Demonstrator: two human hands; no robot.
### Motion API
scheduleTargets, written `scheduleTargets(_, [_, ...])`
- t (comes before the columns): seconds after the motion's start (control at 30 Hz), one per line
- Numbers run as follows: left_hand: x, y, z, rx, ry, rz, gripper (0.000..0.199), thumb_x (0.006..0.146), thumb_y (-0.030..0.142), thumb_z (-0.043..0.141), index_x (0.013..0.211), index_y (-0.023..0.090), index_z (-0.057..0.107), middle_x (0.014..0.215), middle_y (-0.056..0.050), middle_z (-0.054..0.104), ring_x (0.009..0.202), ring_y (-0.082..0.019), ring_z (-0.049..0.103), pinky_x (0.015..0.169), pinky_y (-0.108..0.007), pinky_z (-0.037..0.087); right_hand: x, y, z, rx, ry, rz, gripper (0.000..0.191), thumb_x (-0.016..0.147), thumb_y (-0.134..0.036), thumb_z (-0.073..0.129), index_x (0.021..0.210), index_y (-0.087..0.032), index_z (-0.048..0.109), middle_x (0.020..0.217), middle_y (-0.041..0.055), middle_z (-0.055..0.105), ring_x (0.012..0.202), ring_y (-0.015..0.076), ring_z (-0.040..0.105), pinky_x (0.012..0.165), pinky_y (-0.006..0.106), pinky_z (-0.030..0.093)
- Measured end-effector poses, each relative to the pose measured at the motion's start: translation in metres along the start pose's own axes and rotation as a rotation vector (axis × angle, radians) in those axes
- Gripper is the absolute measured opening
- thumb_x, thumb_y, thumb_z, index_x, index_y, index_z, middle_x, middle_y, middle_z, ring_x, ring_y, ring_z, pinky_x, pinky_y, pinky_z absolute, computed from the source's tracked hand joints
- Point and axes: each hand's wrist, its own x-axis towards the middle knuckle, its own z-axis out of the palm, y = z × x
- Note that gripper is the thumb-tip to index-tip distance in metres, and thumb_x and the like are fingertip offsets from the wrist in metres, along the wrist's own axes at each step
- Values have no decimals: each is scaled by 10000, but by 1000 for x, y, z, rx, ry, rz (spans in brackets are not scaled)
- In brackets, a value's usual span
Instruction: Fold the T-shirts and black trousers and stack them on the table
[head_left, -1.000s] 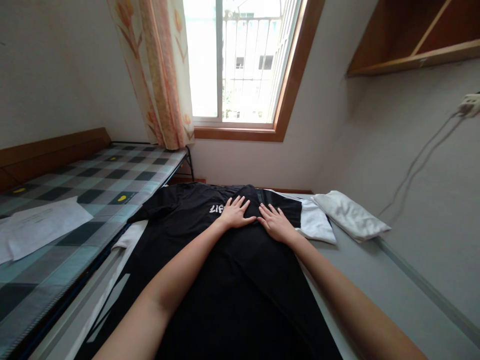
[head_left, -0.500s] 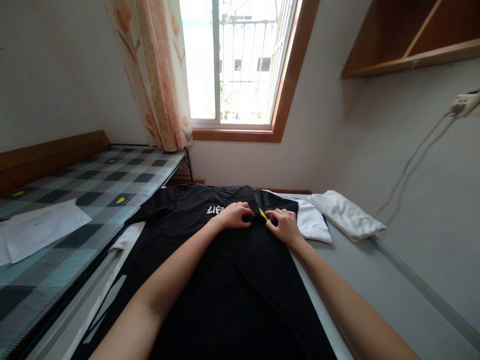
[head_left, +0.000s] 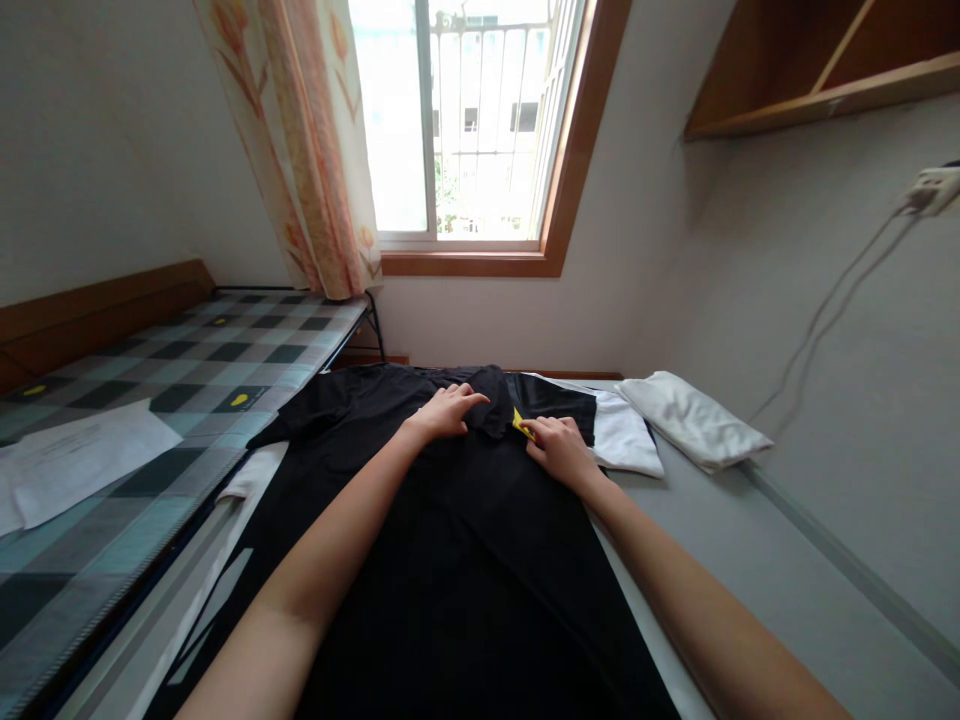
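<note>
A black T-shirt [head_left: 480, 560] lies spread out in front of me, creased near its far edge. My left hand [head_left: 448, 410] rests on its upper part, fingers extended and apart, holding nothing that I can see. To the right of it, my right hand [head_left: 556, 448] is closed with its fingertips around a small yellow pointed thing [head_left: 523, 426], whose kind I cannot make out. Beyond the right hand lie black cloth [head_left: 551, 402] and a folded white cloth [head_left: 624, 440].
A white folded bundle [head_left: 694, 420] sits at the far right of the pale surface [head_left: 697, 560]. On the left is a checked mattress [head_left: 270, 350] bearing paper sheets [head_left: 97, 455]. Ahead are a curtain [head_left: 322, 180] and a barred window; a cable [head_left: 825, 290] hangs on the right wall.
My left hand has shifted left, away from the right hand, and its fingers have spread. The white print on the shirt is now covered. The yellow thing stays in my right hand.
</note>
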Motion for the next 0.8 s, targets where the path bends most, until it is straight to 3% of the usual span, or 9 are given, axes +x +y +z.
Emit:
scheduleTargets(0.07, [-2,-12,0,-10,26,-40,586,702,70,611,1224,335,591,1200,-33,583,1147,-226,524,1009,-326,370,0,0,1,3,3,-2,342,846,-177,494,1156,-172,639,957,62,685,889,200,590,848,325,290])
scheduleTargets(0.23, [-3,-38,5,63,99,-110,298,783,71,512,892,262,714,1037,-37,636,1052,-204,570,957,-317,399,1,1,1,8,-9,2,273,839,-181,503,1058,-189,665,941,49,689,885,191,594,847,317,286])
scheduleTargets(0.37, [-5,-48,8,98,163,-208,250,819,124,517,876,256,722,1039,-38,639,994,-201,592,928,-324,407,-1,7,-2,-7,-25,5,197,848,-239,515,890,-193,702,885,46,679,869,191,588,850,326,287])
scheduleTargets(0.5, [-4,-44,5,97,122,-217,227,791,135,547,857,254,729,1044,-37,653,1014,-220,579,917,-330,411,-3,18,-4,57,-14,-19,221,838,-241,512,832,-197,728,859,41,675,861,192,583,853,335,313])
scheduleTargets(0.63, [0,-31,2,100,138,-190,207,814,173,537,825,241,732,1064,-54,651,1051,-240,562,955,-363,401,-4,28,-1,228,83,113,322,852,-171,416,824,-202,735,878,41,672,837,178,606,822,315,385])
scheduleTargets(0.8, [4,-7,20,-23,147,1,319,885,371,534,1163,271,654,1271,-48,580,1163,-206,536,1035,-309,368,-2,30,1,339,279,149,364,870,-150,368,897,-178,730,912,74,661,846,185,625,815,310,454])
